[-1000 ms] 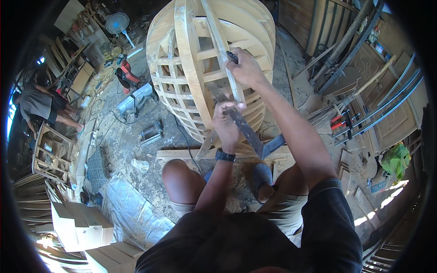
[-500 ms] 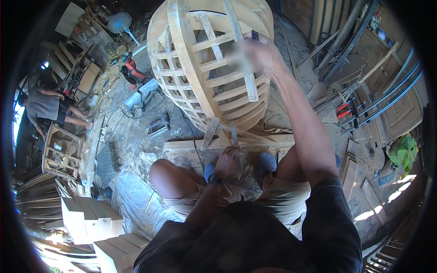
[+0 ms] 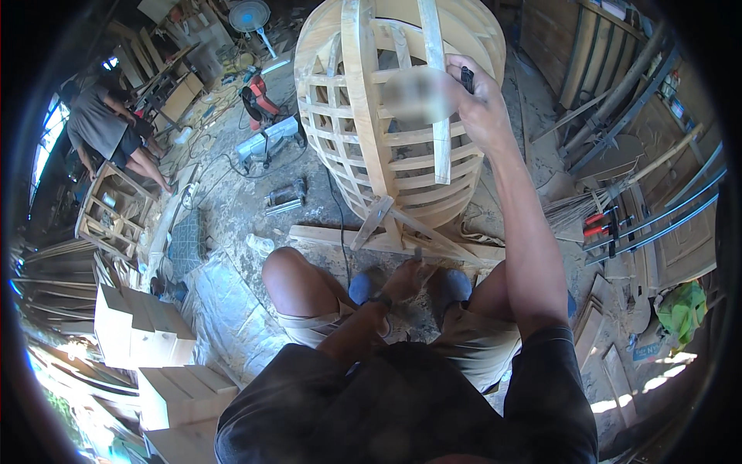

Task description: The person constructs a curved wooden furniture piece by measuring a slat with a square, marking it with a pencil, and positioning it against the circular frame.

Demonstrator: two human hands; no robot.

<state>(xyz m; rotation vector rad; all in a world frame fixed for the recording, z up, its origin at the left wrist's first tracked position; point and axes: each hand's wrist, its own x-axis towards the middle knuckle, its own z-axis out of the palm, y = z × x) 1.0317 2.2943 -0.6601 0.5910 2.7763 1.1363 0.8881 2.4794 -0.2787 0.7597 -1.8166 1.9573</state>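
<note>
A large rounded wooden lattice frame [image 3: 379, 147] of curved ribs and cross slats stands on the floor before me. Against its front is a pale straight wooden strip [image 3: 441, 151], roughly upright, its lower end free. My right hand [image 3: 483, 104] is closed at the strip's right side, gripping it, with a small black object [image 3: 467, 79] between the fingers. A blurred patch hides the fingertips. Low between my knees, my left hand [image 3: 403, 280] is closed around a narrow upright thing, too unclear to name. Just beyond it, short wooden pieces [image 3: 372, 223] cross at the frame's base.
A red-and-grey power saw [image 3: 263, 116] and a nail gun-like tool [image 3: 287, 196] lie on the left floor, with cables around. Farther left a person [image 3: 104, 124] bends over a small wooden frame [image 3: 116, 203]. Red-handled clamps [image 3: 601, 224] stand right; pale boxes [image 3: 147, 329] sit lower left.
The view has shifted, so the lattice frame sits farther right. The strip now leans less. My right hand has turned, showing more of the black object; my left hand has moved slightly right and down.
</note>
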